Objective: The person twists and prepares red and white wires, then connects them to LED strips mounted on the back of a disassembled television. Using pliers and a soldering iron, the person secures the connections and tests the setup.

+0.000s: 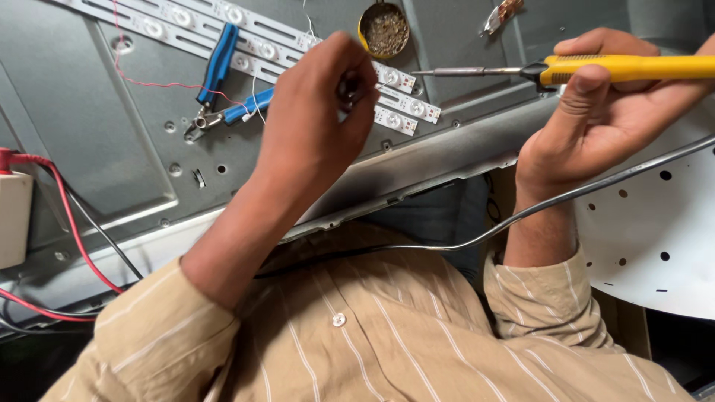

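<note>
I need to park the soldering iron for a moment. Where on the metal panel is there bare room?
Bare grey panel lies left of the blue-handled pliers, below the red wire. It is crowded around the LED strips, the solder tin and both hands.

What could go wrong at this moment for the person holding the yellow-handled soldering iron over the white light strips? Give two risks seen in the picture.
1. The metal tip of the yellow-handled soldering iron in the right hand points toward the left hand, whose fingers pinch close by; a slip might burn them.
2. The iron's grey cord trails across the striped beige shirt; a snag might jerk the tip off the white light strips.
</note>
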`<state>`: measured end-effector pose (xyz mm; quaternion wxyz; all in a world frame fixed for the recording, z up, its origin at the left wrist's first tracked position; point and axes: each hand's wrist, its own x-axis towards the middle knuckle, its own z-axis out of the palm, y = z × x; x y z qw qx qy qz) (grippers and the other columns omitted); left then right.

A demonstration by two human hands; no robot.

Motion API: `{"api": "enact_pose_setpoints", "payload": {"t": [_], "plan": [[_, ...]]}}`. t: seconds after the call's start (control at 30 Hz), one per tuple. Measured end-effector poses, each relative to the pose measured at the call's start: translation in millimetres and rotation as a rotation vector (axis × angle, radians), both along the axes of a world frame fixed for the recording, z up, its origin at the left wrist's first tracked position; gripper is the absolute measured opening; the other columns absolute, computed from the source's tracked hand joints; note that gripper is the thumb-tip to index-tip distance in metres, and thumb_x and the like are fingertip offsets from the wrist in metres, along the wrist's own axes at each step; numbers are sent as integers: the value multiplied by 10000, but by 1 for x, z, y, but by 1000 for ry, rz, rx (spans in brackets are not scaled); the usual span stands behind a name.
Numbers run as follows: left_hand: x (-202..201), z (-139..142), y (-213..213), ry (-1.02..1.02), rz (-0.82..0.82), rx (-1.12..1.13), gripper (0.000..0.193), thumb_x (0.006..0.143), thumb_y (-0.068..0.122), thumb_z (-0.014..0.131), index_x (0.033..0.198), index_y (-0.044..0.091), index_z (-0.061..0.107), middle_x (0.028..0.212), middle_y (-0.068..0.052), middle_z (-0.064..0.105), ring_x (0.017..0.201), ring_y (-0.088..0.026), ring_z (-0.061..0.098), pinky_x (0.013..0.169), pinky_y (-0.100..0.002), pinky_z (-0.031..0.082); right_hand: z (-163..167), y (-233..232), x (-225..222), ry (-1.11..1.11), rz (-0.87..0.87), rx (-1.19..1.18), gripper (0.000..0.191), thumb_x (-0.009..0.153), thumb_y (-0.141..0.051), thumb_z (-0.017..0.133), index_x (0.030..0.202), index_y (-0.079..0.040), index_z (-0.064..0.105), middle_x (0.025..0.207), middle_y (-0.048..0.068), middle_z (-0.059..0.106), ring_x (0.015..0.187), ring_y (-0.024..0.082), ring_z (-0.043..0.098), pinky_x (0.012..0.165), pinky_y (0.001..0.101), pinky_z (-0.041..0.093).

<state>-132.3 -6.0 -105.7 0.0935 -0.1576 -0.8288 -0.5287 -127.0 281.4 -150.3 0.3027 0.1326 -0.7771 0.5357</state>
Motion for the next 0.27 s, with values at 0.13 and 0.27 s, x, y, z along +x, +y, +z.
{"api": "enact_pose_setpoints", "payload": {"t": [0.13, 0.27], "plan": [[-10, -29, 14, -42, 18, -30, 246, 921, -41, 703, 1060, 31, 512, 899, -123, 624, 824, -303, 654, 709, -398, 497, 6, -6, -1, -20, -23, -19, 531, 1210, -365, 653, 1405, -10, 310, 1088, 183, 647, 841, 181, 584, 766, 233, 481], [-37, -72, 30, 26, 11, -149, 234, 932, -42, 688, 1041, 44, 501, 918, -142, 603, 896, -342, 623, 757, -439, 479, 14, -14, -6, -21, -18, -23, 481, 1185, -387, 646, 1308, -24, 357, 1096, 166, 639, 840, 182, 588, 764, 242, 501]]}}
